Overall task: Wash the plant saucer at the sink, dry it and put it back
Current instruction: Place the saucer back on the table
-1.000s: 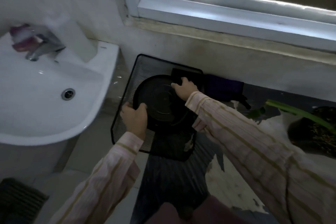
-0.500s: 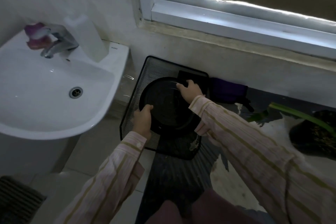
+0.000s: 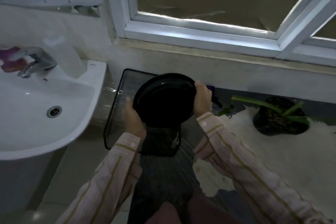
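The round black plant saucer [image 3: 163, 100] is lifted and tilted above a black mesh basket [image 3: 125, 85] that stands on the floor. My left hand [image 3: 133, 118] grips the saucer's lower left rim. My right hand [image 3: 202, 98] grips its right rim, fingers curled over the edge. The white sink [image 3: 27, 114] with a chrome tap [image 3: 36, 62] is to the left. The potted plant [image 3: 278, 116] in a dark pot sits on the floor to the right.
A white bottle [image 3: 71, 58] stands on the sink's back edge beside a purple item [image 3: 10, 58]. A purple object [image 3: 211, 89] lies behind the basket by the wall. A window sill runs above. Pale spilled patches cover the floor near the plant.
Both hands have raised the saucer out of the mesh basket and tipped it up. The view has moved higher, showing more of the window.
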